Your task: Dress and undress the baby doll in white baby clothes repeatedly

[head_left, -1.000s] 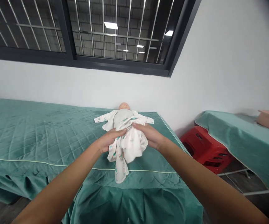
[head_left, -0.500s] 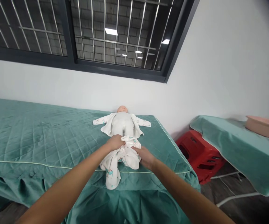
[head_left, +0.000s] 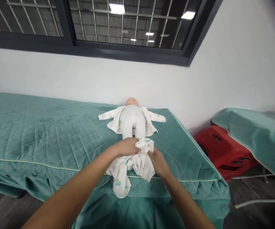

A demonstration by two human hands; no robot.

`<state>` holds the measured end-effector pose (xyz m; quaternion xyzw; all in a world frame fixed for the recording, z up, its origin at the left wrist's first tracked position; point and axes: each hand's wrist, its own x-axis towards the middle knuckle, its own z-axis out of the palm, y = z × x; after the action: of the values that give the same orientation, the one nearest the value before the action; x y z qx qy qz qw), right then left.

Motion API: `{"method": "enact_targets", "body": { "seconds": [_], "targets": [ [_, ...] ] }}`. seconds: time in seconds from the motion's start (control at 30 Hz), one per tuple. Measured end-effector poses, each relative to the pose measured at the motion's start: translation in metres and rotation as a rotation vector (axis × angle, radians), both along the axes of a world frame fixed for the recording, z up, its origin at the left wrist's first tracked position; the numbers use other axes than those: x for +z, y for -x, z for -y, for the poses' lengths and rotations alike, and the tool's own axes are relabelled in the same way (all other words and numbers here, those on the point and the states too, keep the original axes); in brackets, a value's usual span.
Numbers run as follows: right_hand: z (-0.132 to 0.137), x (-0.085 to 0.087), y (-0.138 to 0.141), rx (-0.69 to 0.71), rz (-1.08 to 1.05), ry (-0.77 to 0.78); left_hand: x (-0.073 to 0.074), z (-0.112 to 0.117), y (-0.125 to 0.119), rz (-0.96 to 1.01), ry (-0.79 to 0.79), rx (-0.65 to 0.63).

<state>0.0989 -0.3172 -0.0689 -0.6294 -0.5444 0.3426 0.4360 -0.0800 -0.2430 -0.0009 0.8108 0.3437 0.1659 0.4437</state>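
A baby doll (head_left: 133, 115) lies on its back on the green bed, its head toward the wall and its legs toward me. Its arms are spread in the sleeves of a white printed top (head_left: 113, 122) that hangs open at the front. Bunched around the doll's lower legs are white printed baby pants (head_left: 141, 165), one leg of them draped over the bed's edge. My left hand (head_left: 127, 147) grips the waist of the pants from the left. On the other side my right hand (head_left: 158, 161) is closed on the same cloth. The doll's feet are hidden.
The quilted green bed cover (head_left: 56, 133) spreads far to the left. A white wall and a barred window (head_left: 128, 31) stand behind. Right of the bed are a red plastic stool (head_left: 223, 152) and a table under a green cloth (head_left: 254, 133).
The view has tilted down and come closer. My hands still hold the pants, and more of the doll's legs shows above the bunched cloth. The pink basin has left the view.
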Motion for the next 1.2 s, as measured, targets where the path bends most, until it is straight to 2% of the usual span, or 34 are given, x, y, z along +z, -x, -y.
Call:
{"method": "enact_targets", "body": {
  "seconds": [0.07, 0.17, 0.27, 0.37, 0.47, 0.53, 0.6, 0.8, 0.9, 1.1, 1.2],
  "targets": [
    [0.004, -0.004, 0.002, -0.015, -0.043, -0.024, 0.005, 0.0, 0.002, 0.037, 0.049, -0.056],
    [0.011, -0.013, 0.005, -0.121, -0.199, -0.086, 0.012, 0.002, 0.007, 0.092, 0.154, -0.089],
    [0.012, -0.021, 0.004, -0.214, -0.339, -0.132, 0.016, -0.001, 0.013, 0.191, 0.352, -0.1],
    [0.003, -0.02, 0.002, -0.228, -0.363, -0.185, 0.016, -0.012, 0.018, 0.254, 0.557, -0.141],
    [-0.013, -0.011, 0.002, -0.236, -0.326, -0.213, 0.016, -0.028, 0.016, 0.313, 0.619, -0.065],
    [-0.025, -0.005, 0.002, -0.226, -0.326, -0.203, 0.018, -0.038, 0.012, 0.35, 0.589, 0.002],
    [-0.036, -0.002, 0.001, -0.213, -0.335, -0.191, 0.02, -0.047, 0.006, 0.361, 0.491, 0.035],
    [-0.067, -0.006, -0.018, -0.169, -0.305, -0.138, 0.025, -0.068, -0.013, 0.263, 0.0, 0.114],
    [-0.085, -0.003, -0.023, -0.169, -0.263, -0.194, 0.021, -0.078, -0.022, 0.269, -0.154, 0.157],
    [-0.106, 0.002, -0.021, -0.149, -0.242, -0.277, 0.008, -0.091, -0.027, 0.3, -0.241, 0.338],
    [-0.105, -0.004, -0.02, -0.236, -0.213, -0.262, 0.004, -0.093, -0.016, 0.34, -0.143, 0.353]
  ]
}}
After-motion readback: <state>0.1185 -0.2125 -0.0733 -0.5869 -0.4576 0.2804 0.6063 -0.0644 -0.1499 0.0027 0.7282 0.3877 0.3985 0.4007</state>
